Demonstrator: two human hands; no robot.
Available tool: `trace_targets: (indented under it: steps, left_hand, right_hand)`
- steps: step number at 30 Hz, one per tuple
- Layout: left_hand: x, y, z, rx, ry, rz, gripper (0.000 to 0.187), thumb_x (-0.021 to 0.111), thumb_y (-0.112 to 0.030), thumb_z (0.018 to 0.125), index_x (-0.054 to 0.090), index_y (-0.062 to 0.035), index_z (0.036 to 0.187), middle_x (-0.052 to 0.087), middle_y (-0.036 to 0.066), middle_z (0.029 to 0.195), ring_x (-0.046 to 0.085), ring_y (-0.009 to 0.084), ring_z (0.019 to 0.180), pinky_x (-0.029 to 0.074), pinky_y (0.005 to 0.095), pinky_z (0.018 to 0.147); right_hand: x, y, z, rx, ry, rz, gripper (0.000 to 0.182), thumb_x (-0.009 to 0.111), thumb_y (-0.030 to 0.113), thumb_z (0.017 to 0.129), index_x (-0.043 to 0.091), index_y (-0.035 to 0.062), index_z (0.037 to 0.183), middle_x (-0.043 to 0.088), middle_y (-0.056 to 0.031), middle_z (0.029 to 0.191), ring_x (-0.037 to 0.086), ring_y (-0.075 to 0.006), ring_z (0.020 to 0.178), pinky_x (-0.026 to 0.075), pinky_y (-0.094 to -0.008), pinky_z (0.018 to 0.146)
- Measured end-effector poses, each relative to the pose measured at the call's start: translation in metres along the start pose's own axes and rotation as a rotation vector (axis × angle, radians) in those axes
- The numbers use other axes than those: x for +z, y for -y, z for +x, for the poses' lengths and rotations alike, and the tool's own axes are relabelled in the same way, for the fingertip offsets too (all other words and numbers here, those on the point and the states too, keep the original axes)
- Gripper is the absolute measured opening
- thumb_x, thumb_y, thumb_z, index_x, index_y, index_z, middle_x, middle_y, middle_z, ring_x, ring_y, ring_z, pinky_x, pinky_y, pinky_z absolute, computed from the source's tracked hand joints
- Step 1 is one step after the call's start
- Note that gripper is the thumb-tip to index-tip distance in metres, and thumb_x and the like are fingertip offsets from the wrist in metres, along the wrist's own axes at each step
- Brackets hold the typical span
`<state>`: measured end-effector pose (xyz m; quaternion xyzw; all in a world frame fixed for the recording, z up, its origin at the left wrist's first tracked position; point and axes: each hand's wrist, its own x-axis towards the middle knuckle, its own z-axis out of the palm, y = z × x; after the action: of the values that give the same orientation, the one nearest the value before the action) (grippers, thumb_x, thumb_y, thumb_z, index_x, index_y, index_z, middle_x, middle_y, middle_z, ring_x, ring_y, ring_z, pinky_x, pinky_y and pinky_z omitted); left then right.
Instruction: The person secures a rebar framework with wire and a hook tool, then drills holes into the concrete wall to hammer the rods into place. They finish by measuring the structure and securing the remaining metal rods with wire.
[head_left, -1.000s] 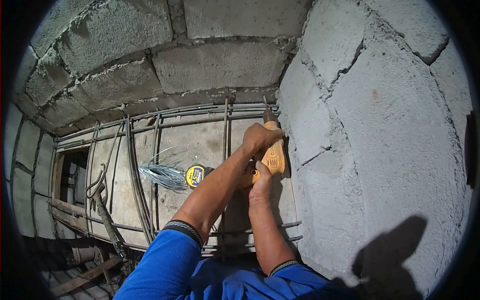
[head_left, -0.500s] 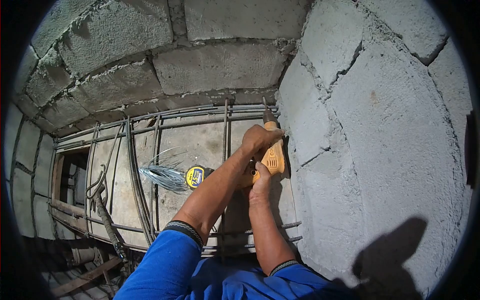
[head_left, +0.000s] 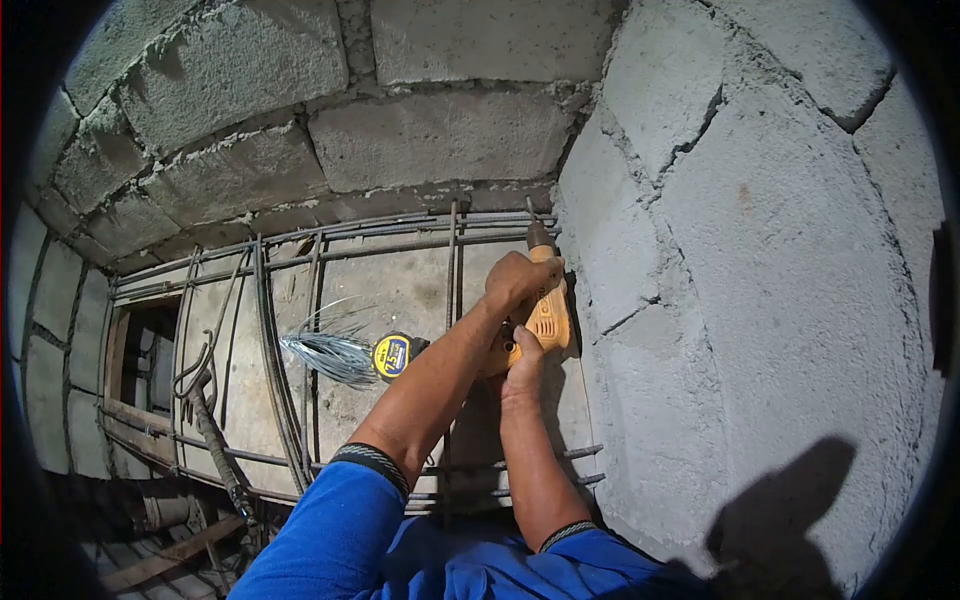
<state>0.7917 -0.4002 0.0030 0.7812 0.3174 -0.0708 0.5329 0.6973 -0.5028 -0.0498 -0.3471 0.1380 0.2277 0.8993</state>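
- Head view: the left hand (head_left: 515,279) is wrapped over the front of the drill (head_left: 548,318), fingers curled round the body just behind the chuck (head_left: 540,236).
- The right hand (head_left: 522,372) is closed round the rear handle, thumb over the near side; its fingers are mostly hidden, so I cannot tell whether one presses a trigger.
- The drill is held at the right end of the bars (head_left: 453,270), beside the side wall (head_left: 790,250), its nose towards the back wall (head_left: 440,135).
- The bit (head_left: 530,208) reaches past the far bars to the foot of that wall; whether its tip touches, I cannot tell.
- Handling, by judgement: a stiff, heavy tool, weighted towards the body, likely to twist and shake when running; dust could make the casing slippery. The rear handle and the body behind the chuck are the places for a grip; the chuck and bit should be left alone.
- Left of the drill, just beside the left forearm, lies the tape (head_left: 394,355), with the loose wire (head_left: 330,357) against it, both on the pale base (head_left: 410,285); the wire looks light and springy.
- Further left, a hooked rod (head_left: 207,415) leans near a framed gap (head_left: 150,345).
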Motion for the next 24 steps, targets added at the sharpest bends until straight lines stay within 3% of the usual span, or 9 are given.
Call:
trace_targets:
  steps: [4,6,9,12,14,24]
  left_hand:
    - [0.0,-0.001,0.0,0.004,-0.02,0.018,0.078,0.067,-0.062,0.077,0.068,0.0117,0.101,0.071,0.022,0.092,0.072,0.0297,0.078,0.056,0.0365,0.068]
    - [0.0,-0.001,0.002,-0.008,-0.02,0.036,0.075,0.067,-0.062,0.075,0.071,0.0079,0.101,0.073,0.02,0.095,0.073,0.0292,0.084,0.056,0.0363,0.078]
    - [-0.001,-0.001,0.002,-0.011,-0.017,0.035,0.075,0.067,-0.063,0.075,0.071,0.0077,0.1,0.073,0.02,0.094,0.073,0.0289,0.084,0.056,0.0363,0.079]
    - [-0.002,-0.001,0.001,0.004,-0.018,0.027,0.077,0.067,-0.063,0.076,0.069,0.0114,0.099,0.071,0.021,0.092,0.072,0.0294,0.08,0.056,0.0366,0.071]
    - [-0.003,-0.001,0.0,0.008,-0.014,0.028,0.077,0.067,-0.063,0.076,0.069,0.0112,0.098,0.071,0.021,0.092,0.072,0.0294,0.08,0.056,0.0367,0.071]
    - [-0.003,0.001,0.003,0.039,-0.019,0.014,0.075,0.07,-0.062,0.074,0.07,0.0099,0.096,0.072,0.02,0.09,0.072,0.0282,0.079,0.055,0.0367,0.071]
  right_hand:
    - [0.004,0.001,-0.003,0.01,-0.005,-0.004,0.038,0.062,0.018,0.083,0.053,0.0073,0.118,0.057,-0.0048,0.095,0.06,-0.0214,0.086,0.052,-0.0393,0.08]
    - [0.007,0.003,-0.005,0.012,-0.014,-0.004,0.039,0.062,0.019,0.083,0.053,0.0073,0.119,0.057,-0.005,0.096,0.06,-0.0219,0.086,0.053,-0.0401,0.081]
    - [0.01,0.006,-0.009,0.024,-0.015,-0.013,0.04,0.062,0.02,0.083,0.052,0.0074,0.119,0.057,-0.0056,0.097,0.06,-0.0225,0.088,0.053,-0.0416,0.082]
    - [0.012,0.006,-0.01,0.022,-0.024,-0.046,0.04,0.063,0.021,0.083,0.052,0.0075,0.119,0.056,-0.0056,0.097,0.06,-0.0224,0.089,0.052,-0.042,0.082]
    - [0.009,0.005,-0.008,0.011,-0.045,-0.067,0.041,0.061,0.017,0.084,0.053,0.007,0.124,0.061,-0.0073,0.104,0.064,-0.0237,0.092,0.055,-0.0405,0.084]
    - [0.005,-0.001,-0.001,0.064,-0.004,0.038,0.039,0.06,0.019,0.086,0.053,0.0073,0.123,0.061,-0.0078,0.105,0.063,-0.0245,0.093,0.055,-0.0414,0.084]
